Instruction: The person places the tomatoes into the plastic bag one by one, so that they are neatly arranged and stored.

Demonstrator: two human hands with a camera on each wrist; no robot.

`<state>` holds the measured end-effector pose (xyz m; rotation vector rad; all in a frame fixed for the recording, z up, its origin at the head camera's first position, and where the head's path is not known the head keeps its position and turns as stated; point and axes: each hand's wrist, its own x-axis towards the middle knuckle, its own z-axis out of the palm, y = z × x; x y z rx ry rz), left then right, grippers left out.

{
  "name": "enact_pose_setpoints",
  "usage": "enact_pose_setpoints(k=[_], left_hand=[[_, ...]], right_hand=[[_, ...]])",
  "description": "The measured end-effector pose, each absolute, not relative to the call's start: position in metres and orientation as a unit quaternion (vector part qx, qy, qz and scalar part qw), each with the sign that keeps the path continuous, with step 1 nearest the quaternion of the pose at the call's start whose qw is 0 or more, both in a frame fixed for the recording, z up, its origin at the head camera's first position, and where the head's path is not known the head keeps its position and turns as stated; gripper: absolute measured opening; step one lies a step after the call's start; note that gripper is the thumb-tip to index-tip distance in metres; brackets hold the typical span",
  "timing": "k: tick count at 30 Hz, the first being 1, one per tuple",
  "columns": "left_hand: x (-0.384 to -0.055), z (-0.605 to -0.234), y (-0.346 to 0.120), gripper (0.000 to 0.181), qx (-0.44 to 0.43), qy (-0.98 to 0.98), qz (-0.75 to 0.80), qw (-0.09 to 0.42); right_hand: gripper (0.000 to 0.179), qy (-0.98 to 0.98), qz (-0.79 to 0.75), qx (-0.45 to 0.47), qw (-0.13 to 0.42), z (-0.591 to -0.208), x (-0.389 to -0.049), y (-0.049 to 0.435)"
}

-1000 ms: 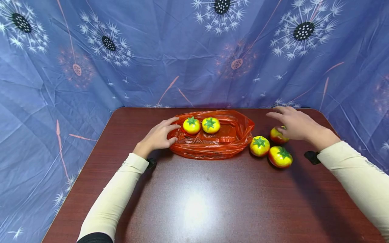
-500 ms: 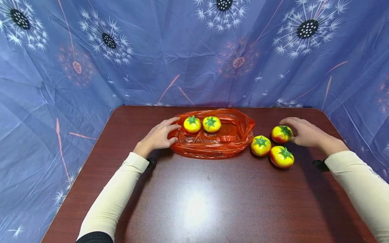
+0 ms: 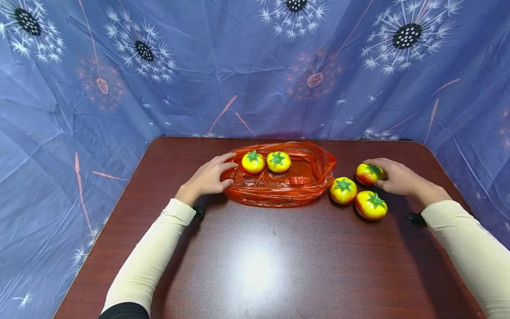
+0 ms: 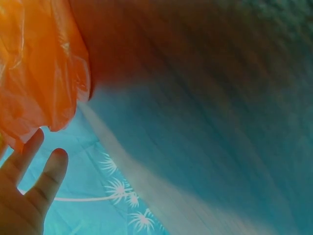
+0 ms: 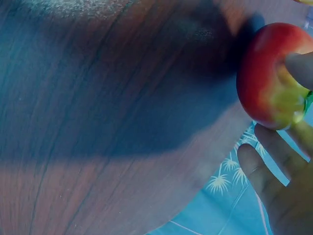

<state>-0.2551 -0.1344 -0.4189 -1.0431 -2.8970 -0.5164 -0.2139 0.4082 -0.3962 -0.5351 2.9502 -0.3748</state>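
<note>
A red plastic bag (image 3: 275, 201) lies spread with its mouth upward, and two yellow-red toy tomatoes (image 3: 253, 164) with green star-shaped leaves sit at its far left part. My left hand (image 3: 207, 177) is at the bag's left rim, its fingers loosely bent; in the left wrist view two straight fingers (image 4: 51, 171) come right up to the orange-looking plastic. On the right, my right hand (image 3: 402, 178) grips another tomato (image 3: 364, 175) from its right side. The thumb (image 5: 301, 68) lies over that tomato in the right wrist view, with the other fingers around its far side.
Two more tomatoes, one (image 3: 343, 190) beside the bag's right end and one (image 3: 370, 207) nearer me, stand close to the held one. The brown table (image 3: 191, 274) ends at a blue dandelion-print cloth (image 3: 199, 88) behind and at the sides.
My right hand has come down from above the farthest tomato to its right side and now closes on it. The left hand stays at the bag.
</note>
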Motion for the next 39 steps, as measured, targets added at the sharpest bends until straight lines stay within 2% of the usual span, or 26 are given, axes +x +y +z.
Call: enact_pose_setpoints(k=[4, 11, 16, 22, 39], left_hand=[[-0.2552, -0.4181, -0.1342, 0.053, -0.337, -0.927, -0.165, 0.011], [-0.2554, -0.4180, -0.1357, 0.053, -0.336, -0.926, -0.172, 0.011], [-0.2556, -0.4183, -0.1359, 0.053, -0.332, -0.928, -0.170, 0.004], [-0.2561, -0.4183, -0.1360, 0.053, -0.332, -0.928, -0.168, 0.005], [-0.2581, -0.4202, -0.1362, 0.053, -0.333, -0.927, -0.171, 0.008]], right_hand=[[0.077, 0.975, -0.135, -0.172, 0.052, -0.3973, -0.2140, 0.4070], [0.057, 0.975, -0.136, -0.174, 0.040, -0.3949, -0.2164, 0.4038], [0.057, 0.975, -0.137, -0.168, 0.055, -0.3945, -0.2174, 0.4029], [0.052, 0.976, -0.144, -0.159, 0.048, -0.3948, -0.2188, 0.4012], [0.059, 0.979, -0.150, -0.127, 0.055, -0.3982, -0.2211, 0.4021]])
